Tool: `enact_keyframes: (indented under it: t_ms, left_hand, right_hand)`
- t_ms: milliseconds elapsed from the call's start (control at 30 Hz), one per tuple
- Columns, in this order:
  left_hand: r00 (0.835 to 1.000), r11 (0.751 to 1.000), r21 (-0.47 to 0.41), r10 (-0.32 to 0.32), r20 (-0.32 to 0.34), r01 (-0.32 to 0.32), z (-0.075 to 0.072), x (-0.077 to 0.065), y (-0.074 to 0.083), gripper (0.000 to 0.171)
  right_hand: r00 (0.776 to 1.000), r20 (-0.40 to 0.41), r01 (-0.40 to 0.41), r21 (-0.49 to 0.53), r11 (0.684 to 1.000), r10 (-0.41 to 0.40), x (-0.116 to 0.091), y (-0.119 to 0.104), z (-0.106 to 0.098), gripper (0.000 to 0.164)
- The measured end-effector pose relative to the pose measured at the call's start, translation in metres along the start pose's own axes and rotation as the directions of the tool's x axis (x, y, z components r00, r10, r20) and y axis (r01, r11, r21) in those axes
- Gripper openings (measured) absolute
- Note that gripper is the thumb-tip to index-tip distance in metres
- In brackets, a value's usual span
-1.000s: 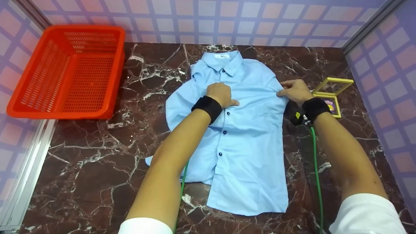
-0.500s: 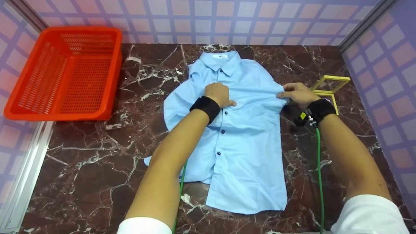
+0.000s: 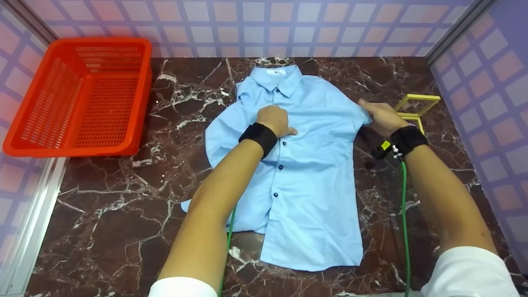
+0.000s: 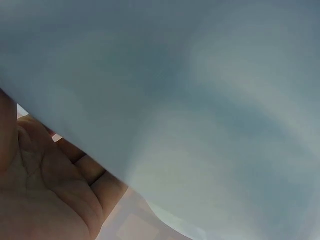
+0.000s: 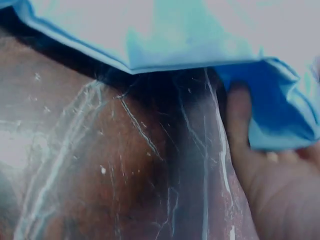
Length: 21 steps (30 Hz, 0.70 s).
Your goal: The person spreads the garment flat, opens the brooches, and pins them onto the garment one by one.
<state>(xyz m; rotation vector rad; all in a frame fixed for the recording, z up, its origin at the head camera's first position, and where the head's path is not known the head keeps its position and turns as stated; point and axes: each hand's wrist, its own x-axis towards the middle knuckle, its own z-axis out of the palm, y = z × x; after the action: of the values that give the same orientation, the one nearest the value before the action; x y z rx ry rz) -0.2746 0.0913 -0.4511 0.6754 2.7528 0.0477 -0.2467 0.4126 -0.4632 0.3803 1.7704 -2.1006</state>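
A light blue buttoned shirt [image 3: 305, 173] lies front up on the dark marble table [image 3: 115, 206], collar at the far side. My left hand [image 3: 274, 119] rests on the shirt's chest beside the button row, knuckles up and fingers curled down onto the cloth. In the left wrist view the blue fabric [image 4: 200, 100] hides those fingers, and only the palm shows. My right hand [image 3: 379, 115] pinches the short sleeve at the shirt's right shoulder. In the right wrist view the folded sleeve edge [image 5: 270, 100] lies over my fingers with the thumb against it.
An orange mesh basket [image 3: 78, 95] stands at the far left, partly off the table edge. A yellow frame [image 3: 417, 105] sits just behind my right hand. Green cables [image 3: 404, 206] run along both forearms. Checkered walls close the back and right sides.
My right hand has shifted a little farther and outward with the sleeve, its fingers now lying flatter along the cloth. The left hand has stayed on the chest.
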Motion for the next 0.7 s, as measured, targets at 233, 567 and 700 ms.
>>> enact_keyframes:
  t_ms: [233, 567, 700]
  left_hand:
    - [1.0, 1.0, 0.005, 0.002, -0.002, -0.002, 0.0, -0.001, 0.001, 0.059]
    - [1.0, 1.0, 0.01, -0.004, -0.002, 0.004, 0.001, -0.001, 0.0, 0.059]
    - [1.0, 1.0, 0.002, -0.012, -0.002, 0.012, 0.001, 0.0, 0.0, 0.059]
  right_hand:
    - [0.968, -0.247, -0.048, -0.056, 0.997, 0.033, 0.002, -0.003, -0.002, 0.03]
    - [0.962, -0.268, -0.084, -0.443, 0.893, -0.043, 0.002, -0.008, -0.008, 0.052]
    - [0.982, -0.187, -0.081, -0.506, 0.859, -0.018, 0.002, -0.009, -0.01, 0.063]
